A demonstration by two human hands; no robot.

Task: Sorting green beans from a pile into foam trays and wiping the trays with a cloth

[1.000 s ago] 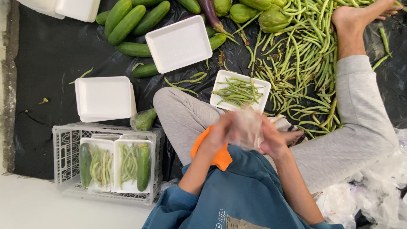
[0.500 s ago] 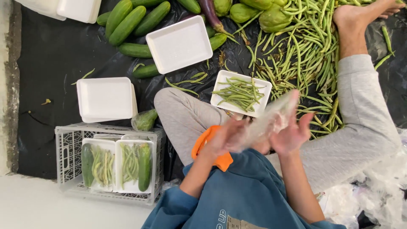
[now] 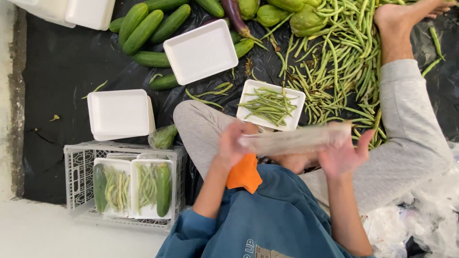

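Note:
My left hand (image 3: 235, 142) and my right hand (image 3: 345, 155) hold a clear plastic bag (image 3: 296, 140) stretched flat between them, one end in each. Just beyond the bag, a white foam tray (image 3: 289, 125) with green beans on it rests against my knee. An orange cloth (image 3: 245, 174) lies in my lap under the left wrist. I sit cross-legged in grey trousers on black sheeting.
A loose heap of green beans (image 3: 334, 62) lies beyond the right knee. Cucumbers (image 3: 143, 31), an eggplant and empty foam trays (image 3: 201, 50) lie ahead. A white crate (image 3: 76, 177) at left holds wrapped trays of beans and cucumber. Crumpled clear bags (image 3: 420, 220) lie at right.
The bag was bunched between both hands close together. My hands have pulled apart sideways, and the bag is now stretched out flat between them.

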